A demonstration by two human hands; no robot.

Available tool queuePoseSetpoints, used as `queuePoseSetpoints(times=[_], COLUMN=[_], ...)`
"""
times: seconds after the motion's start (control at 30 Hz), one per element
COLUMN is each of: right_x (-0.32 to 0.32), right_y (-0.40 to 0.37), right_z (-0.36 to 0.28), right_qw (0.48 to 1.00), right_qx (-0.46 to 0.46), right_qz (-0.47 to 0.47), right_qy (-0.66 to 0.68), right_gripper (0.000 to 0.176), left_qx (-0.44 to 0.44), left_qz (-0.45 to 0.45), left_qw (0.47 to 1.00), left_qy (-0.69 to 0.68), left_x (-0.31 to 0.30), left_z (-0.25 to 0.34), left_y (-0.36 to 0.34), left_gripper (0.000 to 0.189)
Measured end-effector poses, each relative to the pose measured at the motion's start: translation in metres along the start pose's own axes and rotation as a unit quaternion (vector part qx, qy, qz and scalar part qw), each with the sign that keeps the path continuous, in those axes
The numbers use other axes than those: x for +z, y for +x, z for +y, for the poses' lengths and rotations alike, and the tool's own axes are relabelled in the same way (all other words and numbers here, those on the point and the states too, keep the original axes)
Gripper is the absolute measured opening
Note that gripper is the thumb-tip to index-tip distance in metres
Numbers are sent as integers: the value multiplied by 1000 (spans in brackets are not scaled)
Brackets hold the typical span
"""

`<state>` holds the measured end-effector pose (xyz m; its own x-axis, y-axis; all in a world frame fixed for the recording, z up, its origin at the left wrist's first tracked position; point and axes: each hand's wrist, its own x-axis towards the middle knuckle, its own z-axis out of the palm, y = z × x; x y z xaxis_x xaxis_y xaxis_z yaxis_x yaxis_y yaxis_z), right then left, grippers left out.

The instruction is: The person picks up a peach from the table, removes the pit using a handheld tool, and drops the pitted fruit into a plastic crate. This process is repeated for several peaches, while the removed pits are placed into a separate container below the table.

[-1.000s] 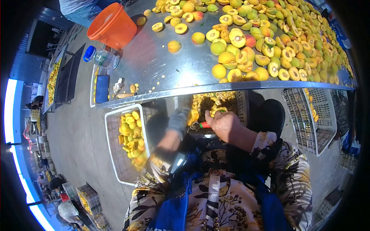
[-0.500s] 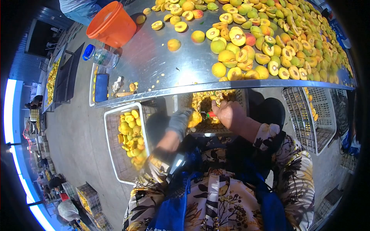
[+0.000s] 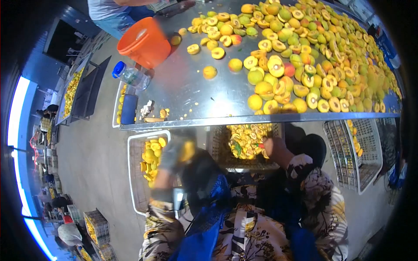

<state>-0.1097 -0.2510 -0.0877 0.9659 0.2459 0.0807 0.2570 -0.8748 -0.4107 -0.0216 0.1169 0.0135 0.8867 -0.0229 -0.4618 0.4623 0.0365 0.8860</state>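
Note:
My left hand [image 3: 172, 154], gloved in grey and blurred by motion, is closed on a yellow peach piece [image 3: 187, 150] beside the white-rimmed crate [image 3: 133, 174] of yellow peach pieces [image 3: 152, 157]. Over the right side of the middle crate [image 3: 215, 145], my bare right hand [image 3: 277, 150] is wrapped round a small tool with a red and green handle [image 3: 261, 145]. Pits and scraps [image 3: 246, 135] fill that crate. Halved peaches [image 3: 313, 78] cover much of the metal table [image 3: 187, 93] above.
An orange bucket [image 3: 150, 48], a bottle with a blue cap [image 3: 133, 77] and a blue box [image 3: 129, 109] are at the table's left. Another person [image 3: 106, 11] stands behind the bucket. More crates [image 3: 355, 152] stand at the right. People and crates are at the far left.
My left hand has moved left with the peach piece, away from the middle crate towards the left crate. My right hand has drawn slightly right with the tool. The view has shifted.

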Motion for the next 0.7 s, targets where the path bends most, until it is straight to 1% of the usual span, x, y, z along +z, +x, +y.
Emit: queuePoseSetpoints(times=[0.03,0.07,0.1,0.13,0.17,0.2,0.23,0.27,0.33,0.4,0.47,0.53,0.6,0.63,0.67,0.7], right_x=[0,0,-2,-4,-4,-4,-19,-26,-34,-45,-61,-68,-65,-85,-93,-98], right_y=[0,-2,-3,0,6,13,17,18,19,20,18,9,-7,-7,-9,-14], right_z=[0,-1,-1,-3,-10,-19,-34,-44,-59,-71,-78,-83,-76,-82,-81,-76], right_qw=[1000,999,999,1000,997,991,984,986,989,985,979,979,982,985,981,977], right_qx=[-5,-7,-7,10,31,53,52,58,65,86,97,121,68,106,134,163], right_qz=[2,3,7,-28,-62,-97,-141,-136,-126,-145,-162,-124,6,-41,-49,-60], right_qy=[17,34,50,8,-34,-75,-98,-75,-31,20,84,111,179,131,128,124], right_gripper=[16,22,30,22,16,17,28,33,44,56,59,62,62,63,62,62], left_qx=[23,47,88,98,57,14,60,105,229,285,347,320,275,304,326,279], left_qz=[35,66,107,159,175,190,164,136,91,53,18,-11,-90,-62,-30,-70], left_qw=[998,989,922,784,754,719,733,746,765,760,721,759,780,699,611,652], left_qy=[42,126,362,591,631,668,657,644,595,581,599,567,555,644,721,701], left_x=[-34,-67,-79,-115,-120,-119,-114,-108,-83,-25,29,88,132,153,170,179], left_z=[4,7,22,13,22,32,43,55,74,105,123,131,131,122,113,111], left_y=[5,6,-8,-3,-5,-6,0,10,49,82,131,173,222,243,254,254], left_gripper=[39,43,37,39,43,46,46,47,40,37,38,39,42,43,45,45])
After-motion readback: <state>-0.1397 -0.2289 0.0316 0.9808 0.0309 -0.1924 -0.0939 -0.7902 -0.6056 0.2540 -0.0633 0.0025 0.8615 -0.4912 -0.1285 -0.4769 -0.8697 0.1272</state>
